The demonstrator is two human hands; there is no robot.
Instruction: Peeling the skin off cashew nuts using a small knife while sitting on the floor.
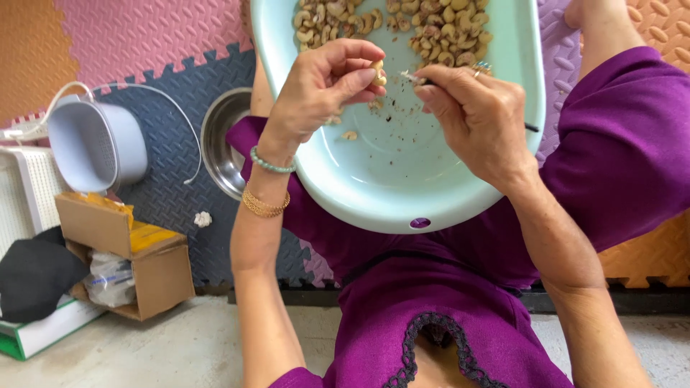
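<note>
head cam | steep downward look | close over lap, pale basin (503, 144) | single view

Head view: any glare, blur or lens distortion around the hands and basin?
Head view: soft even light, no harsh shadows; mild sheen on the pale blue basin and steel bowl; left hand and right hand sharp, as is the cashew; wide-angle stretch towards the edges.

Steel bowl (223, 147) on a dark foam floor mat (169, 100), grey plastic basket (97, 144) tipped on its side, open cardboard box (133, 266) with plastic-wrapped contents, black cloth (36, 276), small white crumpled scrap (203, 218), pink mat tiles (136, 36), bare concrete floor (180, 345)
</note>
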